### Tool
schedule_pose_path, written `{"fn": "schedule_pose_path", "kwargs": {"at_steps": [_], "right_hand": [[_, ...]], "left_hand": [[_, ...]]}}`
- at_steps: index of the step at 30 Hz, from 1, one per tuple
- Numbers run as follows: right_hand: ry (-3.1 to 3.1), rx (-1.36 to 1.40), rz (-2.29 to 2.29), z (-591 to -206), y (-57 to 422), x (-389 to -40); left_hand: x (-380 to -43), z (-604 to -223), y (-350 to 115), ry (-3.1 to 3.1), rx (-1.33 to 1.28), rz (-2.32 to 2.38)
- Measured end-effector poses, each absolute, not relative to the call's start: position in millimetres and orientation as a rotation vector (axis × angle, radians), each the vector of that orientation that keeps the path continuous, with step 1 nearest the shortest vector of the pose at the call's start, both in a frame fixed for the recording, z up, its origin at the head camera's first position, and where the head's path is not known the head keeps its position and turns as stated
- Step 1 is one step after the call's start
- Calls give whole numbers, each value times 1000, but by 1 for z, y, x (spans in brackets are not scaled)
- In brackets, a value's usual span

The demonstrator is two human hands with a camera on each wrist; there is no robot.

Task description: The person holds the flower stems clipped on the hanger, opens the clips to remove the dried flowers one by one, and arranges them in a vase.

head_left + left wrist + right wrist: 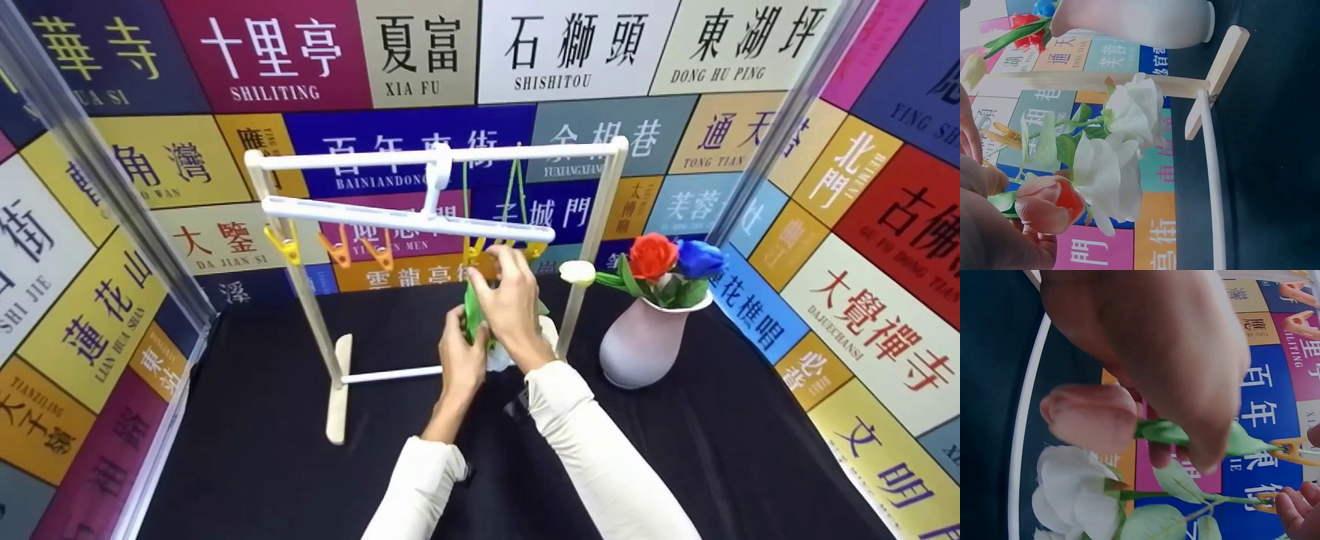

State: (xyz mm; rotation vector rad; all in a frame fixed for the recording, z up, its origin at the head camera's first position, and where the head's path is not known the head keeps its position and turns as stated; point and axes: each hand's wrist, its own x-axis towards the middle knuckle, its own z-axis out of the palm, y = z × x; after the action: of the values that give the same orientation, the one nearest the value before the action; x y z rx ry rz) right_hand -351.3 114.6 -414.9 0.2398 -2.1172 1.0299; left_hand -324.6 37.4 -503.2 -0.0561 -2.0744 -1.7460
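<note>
Head view: pale wooden rods make an upright frame, and from its top rail a smooth white plastic hanger bar hangs aslant by a hook. Slim orange clips dangle from the bar's left part. Below its right part both hands are close together: the left hand, lower, beside a flat green leaf, and the right hand, higher, its bent fingers up by the bar. On the black cloth of the table a round-bellied vase, shading from pink to white, carries a red rose, a blue rose and a cream bud leaning out

Left wrist view: the left hand holds a pink tulip, finger and thumb round the green stem just behind its cup-shaped head. Beside it hang two white roses, broad and ruffled. A round white rod meets a squared wooden foot

Right wrist view: the left hand is clamped on the tulip's stem — the blunt, smooth head points down, the stem's tip reaching a yellow clip. A second yellow clip sits on a rose stem near the right hand's fingers — whether they pinch either clip, I cannot tell
</note>
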Motion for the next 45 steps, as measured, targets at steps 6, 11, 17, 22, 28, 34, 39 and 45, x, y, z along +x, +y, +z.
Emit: {"fn": "schedule_pose_path", "kwargs": {"at_steps": [6, 11, 17, 22, 28, 34, 39, 45], "right_hand": [[-2096, 222, 1123, -421, 109, -355], [-2041, 185, 1117, -418, 105, -360], [-2007, 135, 1093, -417, 101, -365], [-1964, 106, 1100, -420, 97, -368], [-1928, 97, 1051, -421, 94, -369], [-1910, 103, 1034, -417, 91, -369], [-1907, 106, 1002, -414, 89, -370], [-1912, 102, 988, -412, 87, -371]], "left_hand": [[-318, -504, 43, -2113, -61, -1712], [-316, -504, 46, -2138, -65, -1688], [-316, -506, 47, -2125, -76, -1665], [-315, -507, 47, -2128, -87, -1640], [-315, -508, 45, -2139, -101, -1639], [-317, -507, 42, -2135, -113, -1621], [-319, -507, 39, -2113, -146, -1624], [-320, -509, 35, -2118, -117, -1650]]}}
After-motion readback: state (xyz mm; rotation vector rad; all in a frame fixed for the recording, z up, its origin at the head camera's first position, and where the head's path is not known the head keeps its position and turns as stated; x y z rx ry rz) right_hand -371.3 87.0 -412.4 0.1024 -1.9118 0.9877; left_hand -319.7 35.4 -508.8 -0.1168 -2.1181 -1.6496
